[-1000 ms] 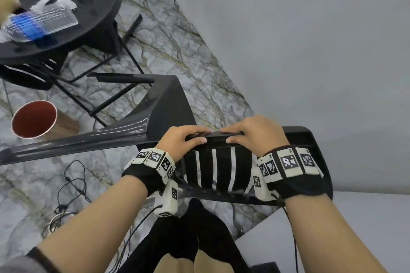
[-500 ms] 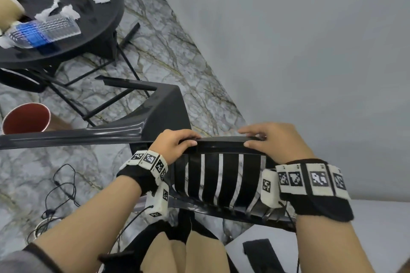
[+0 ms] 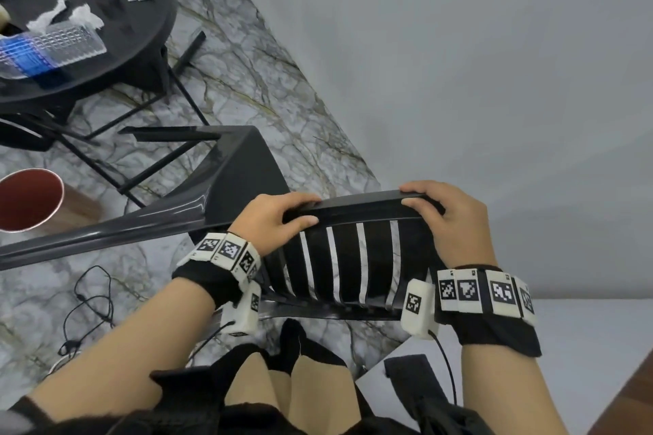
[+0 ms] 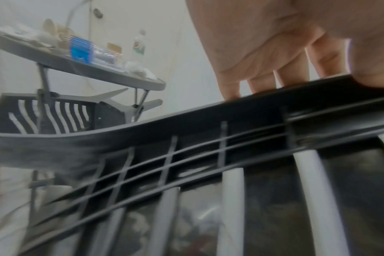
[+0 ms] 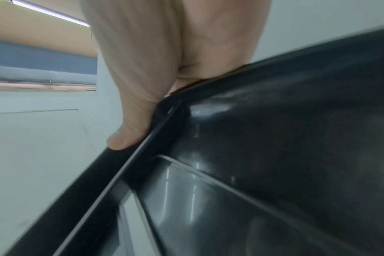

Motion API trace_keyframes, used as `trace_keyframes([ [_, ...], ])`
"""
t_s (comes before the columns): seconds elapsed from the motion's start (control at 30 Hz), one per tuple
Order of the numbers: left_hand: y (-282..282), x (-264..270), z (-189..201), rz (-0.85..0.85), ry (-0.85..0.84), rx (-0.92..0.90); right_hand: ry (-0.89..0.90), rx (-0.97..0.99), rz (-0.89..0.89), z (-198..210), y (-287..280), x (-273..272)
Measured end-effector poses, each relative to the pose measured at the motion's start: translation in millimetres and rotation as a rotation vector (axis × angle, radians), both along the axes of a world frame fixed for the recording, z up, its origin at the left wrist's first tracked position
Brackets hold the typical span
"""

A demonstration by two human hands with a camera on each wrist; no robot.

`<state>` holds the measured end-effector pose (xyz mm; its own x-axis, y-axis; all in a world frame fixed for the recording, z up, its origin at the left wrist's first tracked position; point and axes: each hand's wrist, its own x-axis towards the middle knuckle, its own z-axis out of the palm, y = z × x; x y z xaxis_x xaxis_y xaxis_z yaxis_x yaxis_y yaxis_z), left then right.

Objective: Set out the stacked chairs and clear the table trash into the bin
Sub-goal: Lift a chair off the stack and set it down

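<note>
Beside the wall, off the table (image 3: 155,28): black chair (image 3: 353,258), tilted, slatted back uppermost — left hand (image 3: 272,222) and right hand (image 3: 448,219) both clasp its top rail, spread apart, likely for balanced carrying.

Head view evenly lit by soft, diffuse light; no hard shadows cast on the marble floor (image 3: 247,88). Wide-angle bending is seen toward the edges. Glossy highlights are picked up along the chair (image 3: 198,203) edge. Left wrist view is overexposed at the wall, with heavy motion blur smeared across the lower left; the bench (image 4: 112,76) behind is soft. Right wrist view is blurred throughout, streaky reflections are seen on the dark plastic, and a bright ceiling strip light (image 5: 50,13) shows top left.
</note>
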<state>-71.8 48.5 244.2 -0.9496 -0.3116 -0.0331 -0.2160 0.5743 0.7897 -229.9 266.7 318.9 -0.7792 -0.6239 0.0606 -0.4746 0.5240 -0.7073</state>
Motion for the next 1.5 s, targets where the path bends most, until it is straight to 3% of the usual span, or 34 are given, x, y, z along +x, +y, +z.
trace_keyframes([
  [0.07,10.0,-9.6,16.7,-0.022,0.054,0.024,-0.011,-0.024,0.006,7.0,-8.0,5.8],
  [0.2,14.3,-15.2,51.1,0.089,0.221,0.059,0.014,-0.065,0.039,40.7,-34.9,15.8],
  [0.47,-6.1,15.3,83.0,0.335,0.406,0.346,0.151,-0.001,0.144,116.3,-92.6,40.0],
  [0.63,-21.2,28.0,89.8,0.444,0.439,0.480,0.310,0.063,0.237,130.5,-120.9,47.3],
  [0.77,-43.4,41.6,99.9,0.554,0.485,0.524,0.246,-0.110,0.235,131.3,-118.9,44.2],
  [0.9,-67.5,59.6,111.3,0.605,0.485,0.484,0.238,-0.208,0.196,123.3,-122.2,40.8],
  [1.1,-90.3,72.4,142.1,0.386,0.418,0.287,0.276,-0.246,0.235,122.9,-151.1,48.3],
  [1.27,-103.1,69.8,168.6,0.479,0.444,0.134,0.281,-0.262,0.316,126.6,-171.4,56.4],
  [1.5,-113.3,92.2,182.8,0.626,0.437,0.083,0.265,-0.216,0.452,137.9,-198.7,68.4],
])
